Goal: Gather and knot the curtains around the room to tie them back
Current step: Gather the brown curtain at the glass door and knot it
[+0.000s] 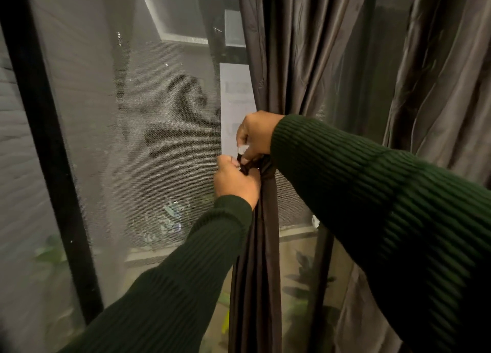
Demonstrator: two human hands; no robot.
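Note:
A dark brown curtain hangs in front of a window and is pulled together into a narrow bunch at mid height, with its tail dropping straight down. At the gathered point sits a tight twist of fabric, the knot. My left hand grips the fabric at the knot from the left and below. My right hand pinches the fabric just above the knot from the right. Both arms wear dark green ribbed sleeves. The fingers cover part of the knot.
A second dark curtain panel hangs loose at the right. A mesh screen covers the window, with a black vertical frame bar at the left. Plants and a ledge show dimly outside through the glass.

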